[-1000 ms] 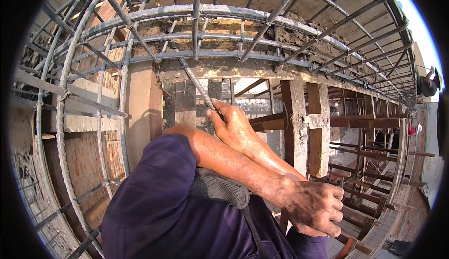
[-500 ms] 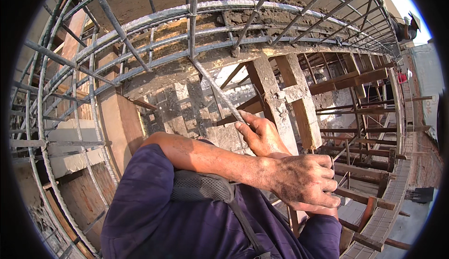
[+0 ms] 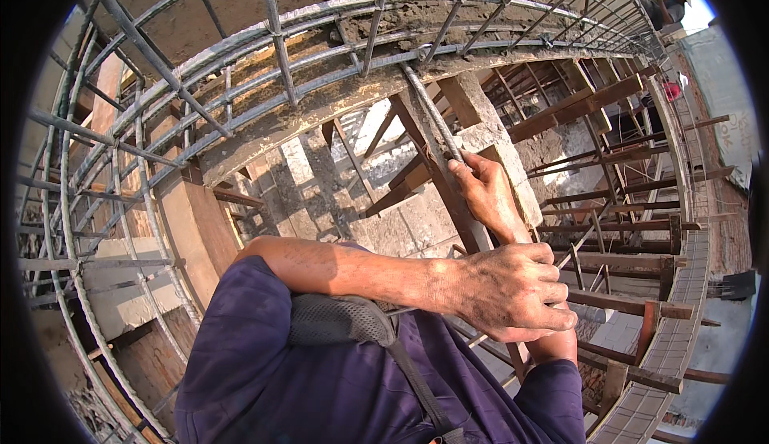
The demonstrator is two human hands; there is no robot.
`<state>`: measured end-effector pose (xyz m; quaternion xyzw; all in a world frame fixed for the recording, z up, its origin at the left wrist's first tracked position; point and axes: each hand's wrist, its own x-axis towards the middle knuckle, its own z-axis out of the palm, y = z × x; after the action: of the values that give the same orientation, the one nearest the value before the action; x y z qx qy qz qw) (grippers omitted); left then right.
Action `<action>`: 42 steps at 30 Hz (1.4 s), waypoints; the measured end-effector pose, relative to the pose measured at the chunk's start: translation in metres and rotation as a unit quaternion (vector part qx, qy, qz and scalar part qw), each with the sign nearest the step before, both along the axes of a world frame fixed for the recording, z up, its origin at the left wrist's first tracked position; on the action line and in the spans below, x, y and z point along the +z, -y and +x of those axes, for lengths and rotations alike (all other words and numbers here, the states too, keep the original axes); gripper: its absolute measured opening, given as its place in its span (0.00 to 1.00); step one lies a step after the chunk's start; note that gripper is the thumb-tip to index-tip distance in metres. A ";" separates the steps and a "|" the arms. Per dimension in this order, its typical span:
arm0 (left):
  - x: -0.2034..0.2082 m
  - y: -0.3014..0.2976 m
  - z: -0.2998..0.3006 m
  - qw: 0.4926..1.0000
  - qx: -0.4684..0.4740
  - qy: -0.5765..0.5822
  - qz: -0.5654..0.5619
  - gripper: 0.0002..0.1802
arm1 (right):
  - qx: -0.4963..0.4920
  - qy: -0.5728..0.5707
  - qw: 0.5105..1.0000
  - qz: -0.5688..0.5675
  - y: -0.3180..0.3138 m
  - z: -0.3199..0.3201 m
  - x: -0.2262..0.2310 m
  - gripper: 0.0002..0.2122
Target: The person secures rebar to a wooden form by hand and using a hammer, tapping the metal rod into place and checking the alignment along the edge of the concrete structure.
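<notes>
My right hand (image 3: 485, 194) is closed around the lower end of a ribbed steel bar (image 3: 431, 111). The bar slants up and left, its far end at the lower rods of a reinforcing-bar cage (image 3: 344, 81); whether it hooks on there I cannot tell. My left forearm crosses in front of my body. My left hand (image 3: 517, 293) lies over my right forearm, its fingers curled closed. What those fingers hold, if anything, is hidden. Beneath my right hand runs a timber (image 3: 448, 195) with mortar stuck to it.
A formwork board (image 3: 264, 143) with mortar on it runs under the cage. More rods (image 3: 76, 264) stand close on the left. Timber props and crosspieces (image 3: 617, 304) fill the drop at right. Another person (image 3: 665, 7) in a hat is at the far upper right.
My right hand has moved right and slightly up with the steel bar, whose far end has shifted right along the cage. My left hand stays curled over the right forearm. The view has shifted a little.
</notes>
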<state>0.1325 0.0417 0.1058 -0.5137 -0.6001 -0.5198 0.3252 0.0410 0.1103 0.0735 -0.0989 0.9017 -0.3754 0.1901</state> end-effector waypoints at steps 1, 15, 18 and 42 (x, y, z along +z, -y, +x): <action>-0.001 0.000 0.000 1.000 0.001 0.006 -0.011 0.15 | -0.003 0.021 1.000 0.007 -0.002 -0.003 0.004 0.19; -0.009 0.009 -0.001 0.998 0.050 0.019 -0.034 0.17 | -0.076 0.204 0.958 -0.189 0.041 -0.005 0.002 0.10; -0.003 0.001 -0.004 0.997 0.026 0.010 -0.066 0.17 | 0.013 -0.049 0.995 -0.091 0.057 0.007 -0.036 0.13; -0.003 -0.039 0.003 0.993 -0.083 0.019 -0.077 0.15 | 0.053 -0.044 0.997 -0.026 0.057 0.010 -0.005 0.20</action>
<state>0.1351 0.0807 0.1032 -0.5754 -0.5998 -0.5067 0.2288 0.0505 0.0530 0.0689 -0.1672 0.8927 -0.3834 0.1675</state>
